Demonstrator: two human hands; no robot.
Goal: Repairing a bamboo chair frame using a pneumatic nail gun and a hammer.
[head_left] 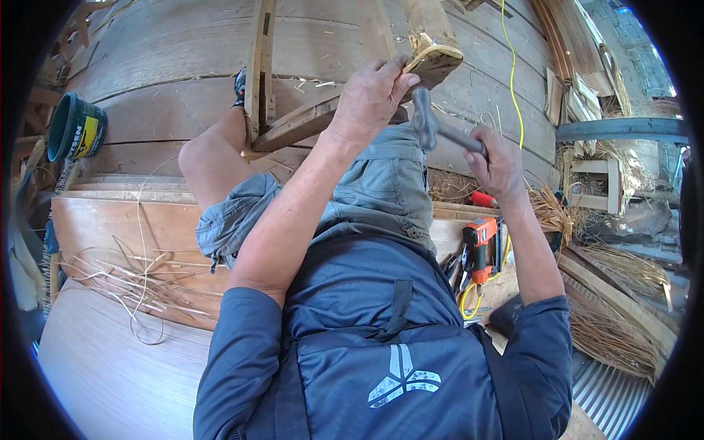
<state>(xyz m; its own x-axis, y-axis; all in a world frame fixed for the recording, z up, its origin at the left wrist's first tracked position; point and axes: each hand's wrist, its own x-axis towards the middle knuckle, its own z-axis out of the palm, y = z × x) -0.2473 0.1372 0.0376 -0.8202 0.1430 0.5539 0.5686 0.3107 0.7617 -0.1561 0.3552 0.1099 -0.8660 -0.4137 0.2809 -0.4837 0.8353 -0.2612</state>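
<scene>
My left hand (372, 97) is at the end of a wooden post (433, 26), part of a wooden frame (308, 123). Its thumb and fingers pinch a thin tan strip (440, 50) that curves across the end of the post. My right hand (496, 163) is wrapped round the handle of a hammer (424, 121). The metal hammer head hangs just below and right of my left thumb, apart from the post. The tip of the strip inside my left fingers is hidden.
An orange and black nail gun (480, 249) lies beside me on the right, with a yellow hose (515, 88) running across the plank floor. A dark green bucket (77, 128) stands at left. Loose fibre strips (136, 275) lie on the wooden bench; fibre bundles (616, 330) lie at right.
</scene>
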